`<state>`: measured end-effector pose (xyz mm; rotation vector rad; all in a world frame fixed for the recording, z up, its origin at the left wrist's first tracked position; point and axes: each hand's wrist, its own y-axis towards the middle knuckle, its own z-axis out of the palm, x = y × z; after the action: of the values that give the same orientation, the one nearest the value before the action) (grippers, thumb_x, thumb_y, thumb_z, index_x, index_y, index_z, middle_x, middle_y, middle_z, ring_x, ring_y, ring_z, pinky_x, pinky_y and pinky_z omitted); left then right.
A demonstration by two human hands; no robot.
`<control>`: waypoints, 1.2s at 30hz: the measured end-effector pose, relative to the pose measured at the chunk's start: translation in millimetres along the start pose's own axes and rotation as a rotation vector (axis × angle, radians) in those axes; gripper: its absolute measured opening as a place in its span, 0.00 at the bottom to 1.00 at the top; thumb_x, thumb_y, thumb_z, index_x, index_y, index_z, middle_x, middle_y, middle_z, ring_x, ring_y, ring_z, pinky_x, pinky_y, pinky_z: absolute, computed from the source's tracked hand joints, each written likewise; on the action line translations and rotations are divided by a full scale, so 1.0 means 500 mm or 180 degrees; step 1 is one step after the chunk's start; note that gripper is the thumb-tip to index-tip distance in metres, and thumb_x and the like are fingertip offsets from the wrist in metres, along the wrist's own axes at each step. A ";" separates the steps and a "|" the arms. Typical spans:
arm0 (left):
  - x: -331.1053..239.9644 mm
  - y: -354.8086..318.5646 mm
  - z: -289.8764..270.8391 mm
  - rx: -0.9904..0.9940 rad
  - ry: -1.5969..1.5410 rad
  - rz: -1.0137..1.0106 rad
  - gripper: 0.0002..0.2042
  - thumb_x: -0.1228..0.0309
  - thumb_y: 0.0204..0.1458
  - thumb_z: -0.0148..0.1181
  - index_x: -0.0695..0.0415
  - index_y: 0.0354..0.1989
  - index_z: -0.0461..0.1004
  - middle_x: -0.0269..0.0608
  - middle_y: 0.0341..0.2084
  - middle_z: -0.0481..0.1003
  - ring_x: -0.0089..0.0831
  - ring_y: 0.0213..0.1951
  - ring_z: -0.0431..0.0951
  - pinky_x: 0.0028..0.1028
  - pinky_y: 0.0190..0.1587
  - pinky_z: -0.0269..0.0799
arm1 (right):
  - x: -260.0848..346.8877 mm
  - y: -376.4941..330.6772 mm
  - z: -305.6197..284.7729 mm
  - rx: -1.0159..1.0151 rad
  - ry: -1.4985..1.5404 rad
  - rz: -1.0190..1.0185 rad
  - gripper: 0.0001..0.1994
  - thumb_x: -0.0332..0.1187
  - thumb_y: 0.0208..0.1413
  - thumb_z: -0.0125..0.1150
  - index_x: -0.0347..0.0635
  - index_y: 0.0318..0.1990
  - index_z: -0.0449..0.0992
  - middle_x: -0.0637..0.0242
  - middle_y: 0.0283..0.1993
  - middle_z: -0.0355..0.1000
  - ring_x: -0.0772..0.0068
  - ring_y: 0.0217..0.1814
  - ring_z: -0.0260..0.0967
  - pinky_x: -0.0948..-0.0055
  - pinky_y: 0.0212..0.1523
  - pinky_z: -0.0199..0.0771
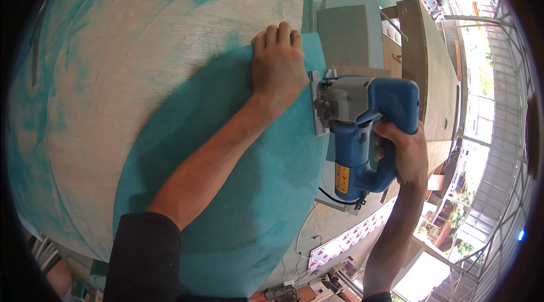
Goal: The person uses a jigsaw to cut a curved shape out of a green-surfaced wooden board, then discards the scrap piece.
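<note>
A large curved teal board [226, 188] lies over a pale work surface [141, 35] smeared with teal. My left hand [277, 67] presses on the board near its far end, with the fingers bent over the far edge. To the right of it, my right hand [403, 149] is wrapped round the handle of a blue and grey jigsaw [352, 101]. The jigsaw's metal base plate [318, 103] sits against the board's right edge, close to my left hand. I cannot make out the blade, and the fingertips of my right hand are partly hidden by the handle.
A black cord [334, 197] hangs from the back of the jigsaw. Beyond the right edge stand wooden panels and a box-like wooden piece [413, 41]. Cables and assorted items [317, 288] lie on the floor below. Metal framing and bright openings fill the far right.
</note>
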<state>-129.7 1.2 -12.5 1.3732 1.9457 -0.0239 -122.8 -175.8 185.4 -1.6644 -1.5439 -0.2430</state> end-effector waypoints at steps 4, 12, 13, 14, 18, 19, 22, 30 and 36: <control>-0.004 -0.007 -0.002 0.0027 -0.0025 -0.0009 0.19 0.71 0.52 0.67 0.63 0.52 0.77 0.45 0.48 0.70 0.42 0.53 0.70 0.41 0.58 0.65 | 0.003 -0.004 0.004 -0.0114 0.0109 -0.0005 0.06 0.29 0.48 0.67 0.36 0.29 0.79 0.66 0.21 0.71 0.75 0.17 0.66 0.73 0.23 0.64; -0.011 -0.019 -0.008 0.0035 -0.0086 -0.0007 0.20 0.72 0.52 0.68 0.64 0.52 0.77 0.46 0.49 0.70 0.42 0.54 0.70 0.41 0.58 0.65 | 0.002 -0.005 0.004 -0.0081 0.0062 -0.0027 0.07 0.31 0.48 0.67 0.36 0.29 0.79 0.66 0.20 0.71 0.75 0.17 0.66 0.74 0.23 0.65; -0.012 -0.020 -0.008 0.0035 -0.0086 -0.0012 0.20 0.72 0.52 0.68 0.64 0.52 0.77 0.46 0.49 0.70 0.42 0.54 0.70 0.41 0.58 0.65 | 0.001 -0.004 0.003 -0.0072 0.0048 -0.0029 0.07 0.31 0.48 0.67 0.36 0.29 0.79 0.66 0.20 0.71 0.75 0.17 0.66 0.74 0.23 0.65; -0.013 -0.022 -0.008 0.0048 -0.0088 -0.0013 0.19 0.72 0.52 0.68 0.64 0.52 0.77 0.46 0.49 0.70 0.42 0.54 0.70 0.41 0.58 0.65 | 0.000 -0.003 0.001 -0.0063 0.0033 -0.0030 0.07 0.31 0.48 0.67 0.36 0.29 0.79 0.66 0.20 0.71 0.75 0.17 0.66 0.74 0.23 0.65; -0.015 -0.027 -0.010 0.0062 -0.0048 -0.0002 0.19 0.72 0.52 0.68 0.64 0.52 0.77 0.46 0.48 0.70 0.42 0.54 0.70 0.41 0.58 0.65 | -0.001 -0.004 0.002 -0.0039 0.0031 -0.0041 0.07 0.31 0.48 0.66 0.36 0.29 0.79 0.66 0.20 0.70 0.75 0.17 0.66 0.74 0.23 0.65; -0.015 -0.029 -0.011 0.0059 -0.0034 0.0004 0.20 0.72 0.52 0.68 0.64 0.52 0.77 0.46 0.48 0.71 0.42 0.54 0.70 0.41 0.58 0.65 | -0.001 -0.004 0.002 -0.0039 0.0041 -0.0037 0.07 0.31 0.48 0.66 0.36 0.29 0.79 0.66 0.20 0.70 0.75 0.17 0.66 0.74 0.23 0.65; -0.019 -0.032 -0.011 0.0019 -0.0087 0.0002 0.19 0.72 0.51 0.68 0.64 0.52 0.77 0.46 0.48 0.71 0.42 0.54 0.70 0.41 0.58 0.65 | 0.001 -0.005 0.000 -0.0047 0.0048 -0.0027 0.07 0.31 0.48 0.66 0.36 0.29 0.79 0.66 0.20 0.70 0.75 0.17 0.66 0.74 0.23 0.65; -0.022 -0.041 -0.016 0.0079 -0.0094 -0.0002 0.20 0.72 0.50 0.68 0.65 0.52 0.76 0.45 0.48 0.70 0.42 0.54 0.70 0.40 0.59 0.64 | 0.000 0.000 -0.005 0.0021 0.0004 -0.0072 0.06 0.31 0.47 0.66 0.37 0.27 0.78 0.66 0.20 0.69 0.76 0.17 0.66 0.74 0.22 0.65; -0.026 -0.051 -0.018 0.0009 -0.0168 -0.0028 0.20 0.73 0.50 0.67 0.65 0.52 0.76 0.45 0.47 0.70 0.41 0.53 0.69 0.41 0.58 0.63 | 0.001 -0.002 -0.006 0.0077 0.0093 -0.0015 0.06 0.30 0.49 0.66 0.38 0.29 0.77 0.66 0.21 0.70 0.76 0.17 0.65 0.74 0.22 0.65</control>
<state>-153.5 -16.7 -8.4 1.3526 1.9087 -0.0665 -122.4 -177.4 187.9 -1.6316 -1.5236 -0.2492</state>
